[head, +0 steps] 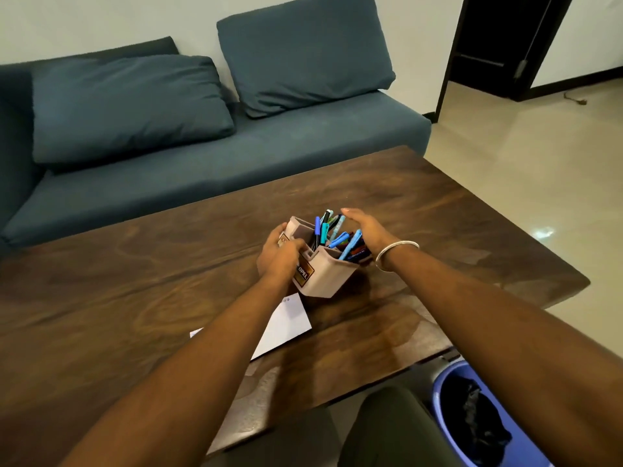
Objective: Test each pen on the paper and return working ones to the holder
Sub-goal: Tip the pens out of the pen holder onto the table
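Dark wood-grain surface (168,264) carries a beige compartmented pen holder (328,271) near its middle, tilted, with blue, teal and dark pens (340,235) standing in its compartments. The left hand (278,256) is closed around the holder's left wall. The right hand (365,227) lies open, fingers extended, against the pens on the holder's right side. A white paper (288,323) lies just beside the holder, partly hidden under the left forearm.
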